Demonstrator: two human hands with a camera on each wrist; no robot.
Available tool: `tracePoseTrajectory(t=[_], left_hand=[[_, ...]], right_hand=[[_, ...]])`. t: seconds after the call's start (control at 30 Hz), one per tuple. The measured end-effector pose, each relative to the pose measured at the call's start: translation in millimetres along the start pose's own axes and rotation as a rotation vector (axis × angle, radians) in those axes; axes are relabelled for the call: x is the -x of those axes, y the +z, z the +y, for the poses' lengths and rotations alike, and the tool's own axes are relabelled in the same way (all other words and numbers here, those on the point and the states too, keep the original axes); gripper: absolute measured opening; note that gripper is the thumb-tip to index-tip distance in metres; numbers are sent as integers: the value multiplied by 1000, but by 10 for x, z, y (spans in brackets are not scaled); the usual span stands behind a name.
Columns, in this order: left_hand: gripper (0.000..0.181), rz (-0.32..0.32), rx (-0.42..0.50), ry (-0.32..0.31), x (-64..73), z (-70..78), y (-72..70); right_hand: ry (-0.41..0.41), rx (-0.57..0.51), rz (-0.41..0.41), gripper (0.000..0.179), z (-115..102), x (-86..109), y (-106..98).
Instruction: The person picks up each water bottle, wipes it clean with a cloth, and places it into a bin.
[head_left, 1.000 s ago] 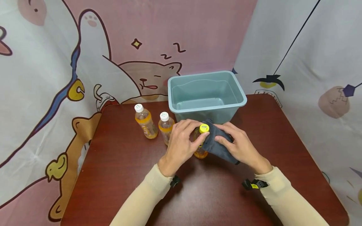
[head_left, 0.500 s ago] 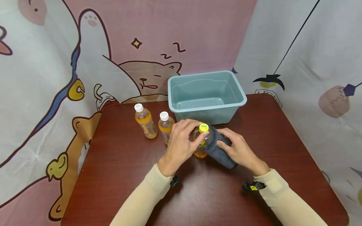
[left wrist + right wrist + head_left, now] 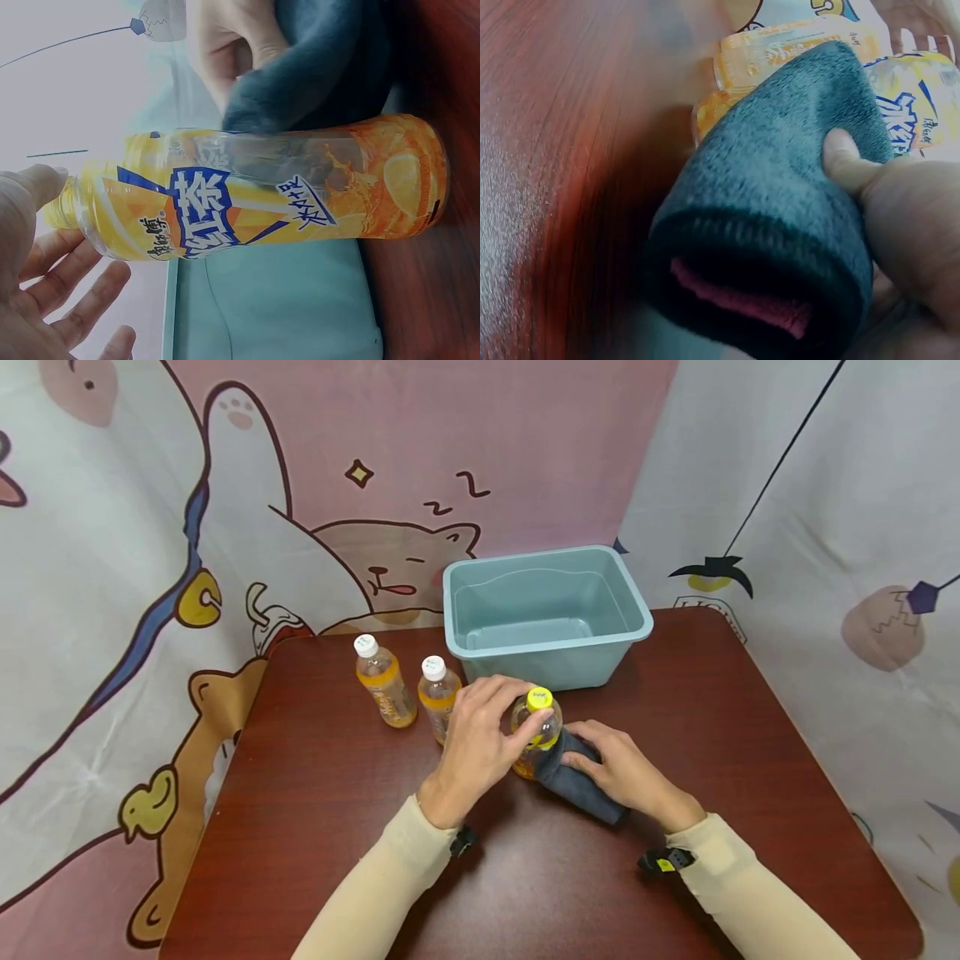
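Observation:
A clear plastic drink bottle (image 3: 546, 723) with a yellow cap and orange-yellow label stands upright on the table. At its top, my left hand (image 3: 478, 739) pinches the cap and neck between thumb and fingers. My right hand (image 3: 628, 767) grips a dark grey fuzzy cloth (image 3: 581, 787), whose far end touches the bottle's right side. In the right wrist view the cloth (image 3: 765, 157) is folded into a tube-like shape, with pink showing inside its near opening. The left wrist view shows the bottle's label (image 3: 202, 202) plainly, with the cloth (image 3: 315, 75) against the bottle's side.
Two bottles with white caps stand left of my left hand: a nearer bottle (image 3: 438, 697) and a farther bottle (image 3: 387, 687). Behind the hands sits a blue-grey plastic bin (image 3: 551, 653). The reddish-brown table (image 3: 315, 810) meets cartoon-printed curtains (image 3: 525, 452) at the back and sides.
My right hand has drawn the cloth from beside the cap down the bottle's right side, slightly towards me. My left hand stays on the cap, and the bottle stands in about the same place.

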State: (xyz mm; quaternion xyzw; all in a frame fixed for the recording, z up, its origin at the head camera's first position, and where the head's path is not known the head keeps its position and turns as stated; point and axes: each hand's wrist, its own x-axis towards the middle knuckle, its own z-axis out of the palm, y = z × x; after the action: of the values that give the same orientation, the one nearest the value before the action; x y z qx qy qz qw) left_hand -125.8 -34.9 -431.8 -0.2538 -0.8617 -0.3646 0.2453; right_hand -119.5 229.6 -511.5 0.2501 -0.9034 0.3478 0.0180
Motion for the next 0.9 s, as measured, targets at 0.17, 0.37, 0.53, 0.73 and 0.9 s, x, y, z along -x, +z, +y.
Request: tracePoseTrajectory(t=[0.17,0.37,0.53,0.73,0.9], left_hand=[[31,1,-2,2,-3,5,-3],[30,2,-3,-2,1,7,-10],[30,-1,-7,-1,5,6,-9],[31,-2,-6,-1,3,-1,-6],[31,-6,-7,-1,1,-9,-8]], right_hand=[[15,37,-30,38,1,-1,32],[35,94,-85,38,-27,-11,22],[67,89,-122,38,-45,-17,17],[88,50,-124,42,-33,-23,26],[131,-43,-120,45,-19,-27,14]])
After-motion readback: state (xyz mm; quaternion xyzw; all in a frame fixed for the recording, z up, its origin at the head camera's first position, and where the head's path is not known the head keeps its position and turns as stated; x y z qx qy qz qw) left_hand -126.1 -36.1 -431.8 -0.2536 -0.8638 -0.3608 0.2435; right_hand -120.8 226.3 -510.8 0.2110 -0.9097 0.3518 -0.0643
